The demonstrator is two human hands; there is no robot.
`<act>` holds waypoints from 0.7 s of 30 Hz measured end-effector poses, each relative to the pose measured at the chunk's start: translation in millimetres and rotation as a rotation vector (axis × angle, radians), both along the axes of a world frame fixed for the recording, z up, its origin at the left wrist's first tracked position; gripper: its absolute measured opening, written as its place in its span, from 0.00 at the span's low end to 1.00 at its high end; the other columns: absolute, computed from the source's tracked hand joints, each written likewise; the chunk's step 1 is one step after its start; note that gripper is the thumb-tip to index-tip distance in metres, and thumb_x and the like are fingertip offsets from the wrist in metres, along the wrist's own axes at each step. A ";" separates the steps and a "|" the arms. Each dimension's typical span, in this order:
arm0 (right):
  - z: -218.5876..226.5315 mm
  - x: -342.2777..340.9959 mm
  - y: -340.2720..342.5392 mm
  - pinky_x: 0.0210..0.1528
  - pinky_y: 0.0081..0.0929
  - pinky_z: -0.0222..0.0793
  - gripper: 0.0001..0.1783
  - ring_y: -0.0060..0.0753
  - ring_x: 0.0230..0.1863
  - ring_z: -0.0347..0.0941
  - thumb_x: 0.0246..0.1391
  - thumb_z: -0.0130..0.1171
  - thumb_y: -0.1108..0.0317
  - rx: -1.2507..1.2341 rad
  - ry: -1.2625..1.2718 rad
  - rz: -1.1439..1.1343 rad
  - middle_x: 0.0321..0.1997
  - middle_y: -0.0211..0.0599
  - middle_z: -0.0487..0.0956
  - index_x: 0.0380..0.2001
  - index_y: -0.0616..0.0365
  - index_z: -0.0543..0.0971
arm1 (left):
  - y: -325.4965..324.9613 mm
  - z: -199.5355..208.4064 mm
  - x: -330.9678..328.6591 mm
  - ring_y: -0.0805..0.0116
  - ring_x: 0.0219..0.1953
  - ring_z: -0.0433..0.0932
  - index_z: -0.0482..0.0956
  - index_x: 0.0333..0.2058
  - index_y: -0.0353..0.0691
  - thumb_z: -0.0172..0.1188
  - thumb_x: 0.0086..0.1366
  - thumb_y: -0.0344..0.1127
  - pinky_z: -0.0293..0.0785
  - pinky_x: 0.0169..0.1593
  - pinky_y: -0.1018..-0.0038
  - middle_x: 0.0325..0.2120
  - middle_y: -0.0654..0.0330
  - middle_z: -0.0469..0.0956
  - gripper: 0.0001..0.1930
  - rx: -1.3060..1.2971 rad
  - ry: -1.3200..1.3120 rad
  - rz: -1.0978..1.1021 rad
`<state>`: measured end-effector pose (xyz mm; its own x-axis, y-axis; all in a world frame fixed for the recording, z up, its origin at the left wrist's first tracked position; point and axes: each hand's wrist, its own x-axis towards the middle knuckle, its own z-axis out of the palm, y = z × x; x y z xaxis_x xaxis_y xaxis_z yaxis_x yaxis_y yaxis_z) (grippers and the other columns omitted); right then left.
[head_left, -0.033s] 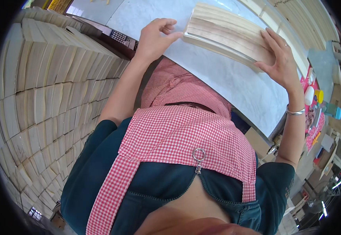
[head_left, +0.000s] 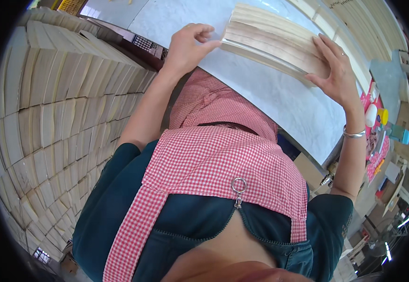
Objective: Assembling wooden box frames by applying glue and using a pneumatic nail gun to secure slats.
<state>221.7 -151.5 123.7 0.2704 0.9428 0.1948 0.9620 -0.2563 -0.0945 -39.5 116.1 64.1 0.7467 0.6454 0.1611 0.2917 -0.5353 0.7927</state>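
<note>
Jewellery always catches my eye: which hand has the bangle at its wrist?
The right hand, spread on the wooden piece: a silver bangle circles its wrist. The left hand, at the piece's left end, shows a bare wrist.

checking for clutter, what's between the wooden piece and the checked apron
Pale marbled tabletop lies between the wooden piece and the checked apron in the head view.
</note>
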 end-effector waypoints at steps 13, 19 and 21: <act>-24.9 5.5 6.1 0.69 0.38 0.67 0.46 0.46 0.65 0.71 0.41 0.77 0.57 -0.083 0.030 -0.018 0.69 0.33 0.72 0.66 0.45 0.71 | -14.8 -4.9 10.9 0.65 0.27 0.77 0.88 0.39 0.37 0.70 0.57 0.35 0.71 0.34 0.70 0.28 0.58 0.83 0.12 0.288 0.063 -0.040; -35.3 3.0 6.7 0.68 0.38 0.68 0.45 0.45 0.64 0.71 0.41 0.77 0.61 -0.082 -0.009 -0.034 0.67 0.33 0.73 0.65 0.46 0.71 | -21.2 -0.2 11.8 0.64 0.28 0.77 0.88 0.37 0.38 0.69 0.58 0.37 0.69 0.42 0.68 0.27 0.60 0.83 0.11 0.457 0.105 -0.037; -35.2 2.3 10.5 0.65 0.37 0.69 0.41 0.43 0.61 0.72 0.42 0.76 0.62 -0.066 -0.004 -0.031 0.65 0.34 0.75 0.63 0.48 0.73 | -21.7 -1.0 12.0 0.64 0.28 0.77 0.88 0.37 0.38 0.69 0.59 0.37 0.68 0.44 0.68 0.27 0.61 0.83 0.10 0.460 0.111 -0.039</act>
<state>224.0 -141.0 88.5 0.2988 0.9449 0.1339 0.9539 -0.2913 -0.0725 -27.4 94.4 63.0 0.7981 0.4966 0.3412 0.3337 -0.8358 0.4360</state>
